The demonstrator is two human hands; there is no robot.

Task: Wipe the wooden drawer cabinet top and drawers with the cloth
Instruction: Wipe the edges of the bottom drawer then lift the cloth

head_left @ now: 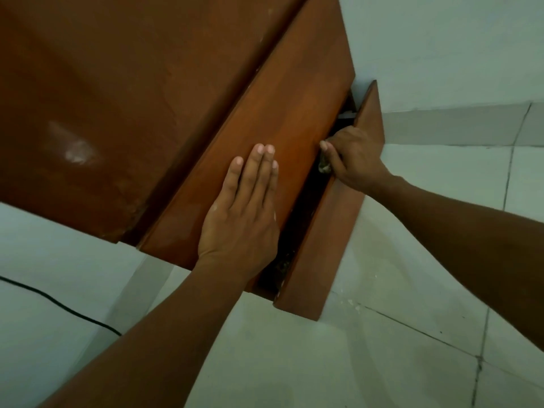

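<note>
At far left we see a black cable [59,304] on the pale floor [382,363], then the brown cabinet [117,98]. Our left hand [244,213] lies open and flat on its front ledge. To its right, our right hand [350,157] is closed around a scrap of cloth [323,167] in the gap behind the pulled-out drawer [332,231].

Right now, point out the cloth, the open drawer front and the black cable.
cloth [323,167], head view: pale bunched bit under the right hand.
open drawer front [329,245], head view: outer face, mid panel.
black cable [73,313], head view: mid run on floor.
</note>
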